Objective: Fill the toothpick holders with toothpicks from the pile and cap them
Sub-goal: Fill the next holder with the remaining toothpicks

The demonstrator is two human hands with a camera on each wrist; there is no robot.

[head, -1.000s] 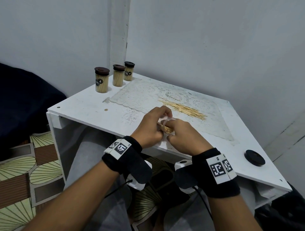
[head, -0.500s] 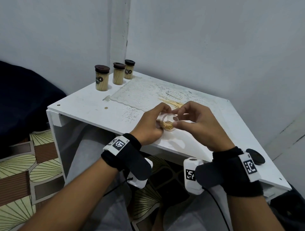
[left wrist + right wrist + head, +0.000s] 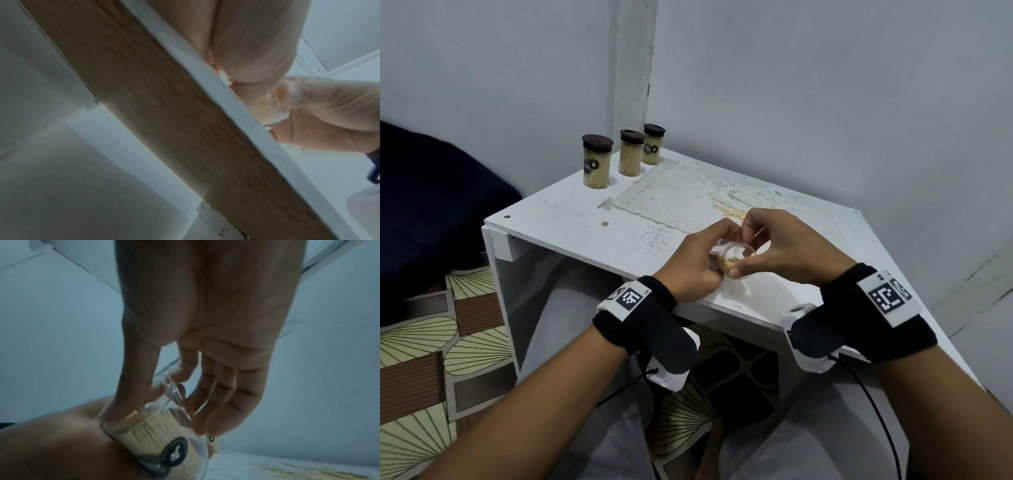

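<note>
At about 5 o'clock on the white table (image 3: 571, 233), near its front edge, the left hand (image 3: 688, 270) gripped the clear toothpick holder (image 3: 731, 257), tilted and part-full. The right hand (image 3: 787, 250) pinched its rim. Probably best kept tilted low so sticks slid in parallel, no jamming.

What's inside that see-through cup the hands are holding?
Toothpicks fill part of the clear holder, packed side by side. The left hand wraps round it, so its bottom is hidden.

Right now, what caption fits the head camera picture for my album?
Both hands, left hand and right hand, hold a clear toothpick holder at the table edge.
</note>
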